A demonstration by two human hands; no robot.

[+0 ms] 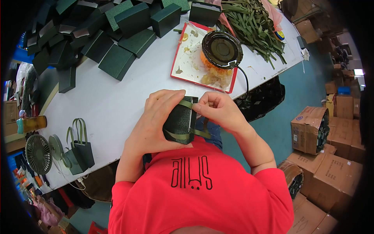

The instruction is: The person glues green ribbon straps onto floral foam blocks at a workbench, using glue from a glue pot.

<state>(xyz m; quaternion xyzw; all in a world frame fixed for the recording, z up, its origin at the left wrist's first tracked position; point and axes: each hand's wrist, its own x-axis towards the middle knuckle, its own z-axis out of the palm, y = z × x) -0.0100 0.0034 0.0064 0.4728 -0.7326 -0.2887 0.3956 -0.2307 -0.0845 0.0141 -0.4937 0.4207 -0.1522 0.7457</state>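
Observation:
My left hand (150, 123) is wrapped around a small dark green gift bag (177, 121), holding it close to my body at the table's edge. Olive-green ribbon (183, 103) runs across the bag near its top and again near its bottom. At the bag's right edge, the thumb and forefinger of my right hand (220, 111) pinch the upper ribbon; the other fingers are curled in. Part of the bag is hidden behind my left fingers.
Dark green boxes (117, 62) are heaped at the back left. A black round pan (222, 48) with a cable stands on a red-rimmed tray (183, 76). Cut green ribbons (249, 23) lie behind it. Finished-looking bags (82, 152) and a fan (38, 154) are at left; cartons (309, 128) stand right.

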